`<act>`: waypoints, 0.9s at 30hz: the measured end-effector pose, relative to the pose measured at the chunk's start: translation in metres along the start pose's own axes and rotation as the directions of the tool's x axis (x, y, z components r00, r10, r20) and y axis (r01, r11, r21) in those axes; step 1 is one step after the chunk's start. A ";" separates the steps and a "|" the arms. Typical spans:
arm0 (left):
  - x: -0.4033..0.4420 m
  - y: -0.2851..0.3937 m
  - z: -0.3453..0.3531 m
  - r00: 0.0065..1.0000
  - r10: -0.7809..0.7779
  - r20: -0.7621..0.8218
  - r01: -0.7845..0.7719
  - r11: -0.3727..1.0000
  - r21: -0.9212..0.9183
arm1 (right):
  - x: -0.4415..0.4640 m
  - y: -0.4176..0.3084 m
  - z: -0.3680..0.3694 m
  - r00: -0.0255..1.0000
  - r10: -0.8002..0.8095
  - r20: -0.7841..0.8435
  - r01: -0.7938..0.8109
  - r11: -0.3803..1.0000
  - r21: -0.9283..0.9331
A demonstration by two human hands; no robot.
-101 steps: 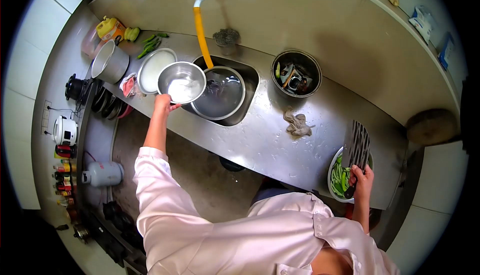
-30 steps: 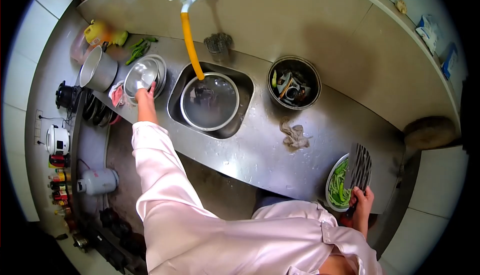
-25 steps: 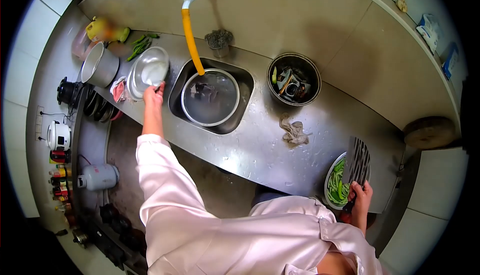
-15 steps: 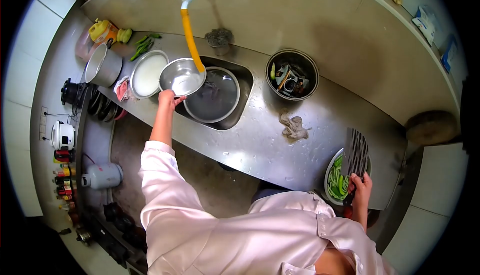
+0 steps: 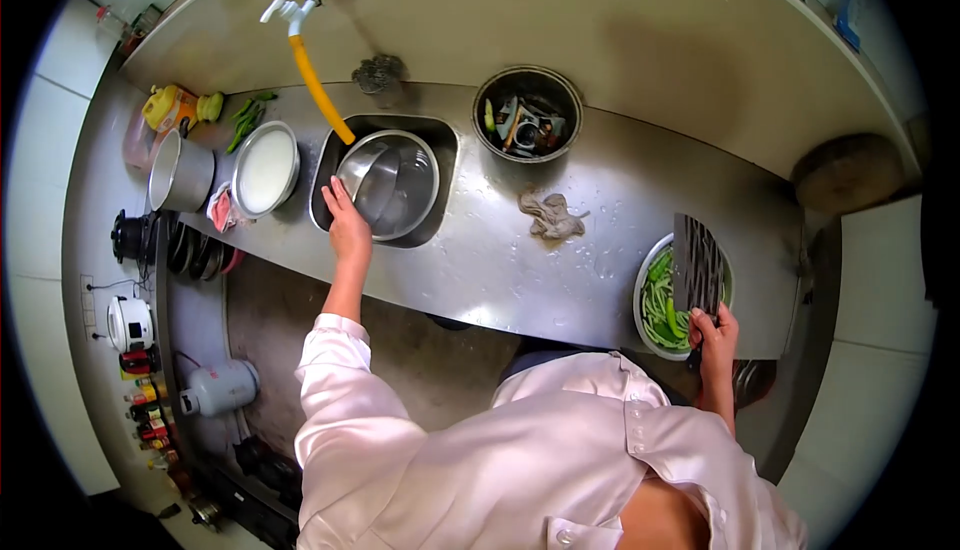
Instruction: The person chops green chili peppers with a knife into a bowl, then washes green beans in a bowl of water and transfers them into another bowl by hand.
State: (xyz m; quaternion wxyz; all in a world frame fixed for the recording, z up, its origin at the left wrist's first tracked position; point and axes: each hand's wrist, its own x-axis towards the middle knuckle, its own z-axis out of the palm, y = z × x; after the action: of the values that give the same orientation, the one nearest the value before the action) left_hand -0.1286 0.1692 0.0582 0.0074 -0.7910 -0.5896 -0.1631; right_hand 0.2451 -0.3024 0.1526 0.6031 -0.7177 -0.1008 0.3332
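Note:
My left hand has its fingers stretched out at the sink's near edge, against or just beside the rim of a small metal bowl. That bowl leans inside a larger steel basin in the sink. A yellow hose from the tap hangs just above. On the right, my right hand is closed round the handle of a cleaver, its broad dark-streaked blade pointing up. The blade partly covers a bowl of sliced green vegetables.
A crumpled cloth lies mid-counter, below a dark pot filled with scraps and wrappers. Left of the sink are a basin of whitish liquid, a tall pot and green peppers. A gas cylinder stands below.
My left hand has let go of the small bowl's rim, and the bowl has gone from beside the sink into the larger basin. My right hand still holds the cleaver; the view has shifted.

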 end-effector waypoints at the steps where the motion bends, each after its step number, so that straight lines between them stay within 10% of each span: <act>1: -0.006 0.001 0.005 0.996 0.072 -0.053 -0.072 0.997 0.000 | -0.003 -0.003 -0.002 1.000 0.001 0.002 -0.001 1.000 -0.003; 10: -0.034 0.032 -0.012 0.890 0.398 -0.222 -0.395 0.917 0.058 | -0.023 0.006 -0.031 0.999 -0.031 -0.034 0.031 0.999 -0.011; 20: -0.070 0.065 -0.037 0.887 0.361 -0.289 -0.385 0.922 -0.030 | -0.043 0.016 -0.062 0.996 -0.035 -0.081 0.037 0.999 0.018; 26: -0.109 0.078 -0.020 0.974 0.006 -0.229 -0.079 0.947 -0.312 | -0.054 0.023 -0.076 0.995 -0.024 -0.094 0.027 0.999 0.028; 27: -0.121 0.114 -0.047 0.942 -0.317 0.108 0.297 0.643 -0.705 | -0.056 0.024 -0.078 0.994 -0.021 -0.103 0.023 0.999 0.025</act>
State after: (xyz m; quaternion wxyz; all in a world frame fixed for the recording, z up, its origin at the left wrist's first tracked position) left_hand -0.0644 0.0122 0.0911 -0.3195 -0.6179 -0.6052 -0.3870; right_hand 0.2441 -0.4014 0.1544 0.6204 -0.7249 -0.0733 0.2903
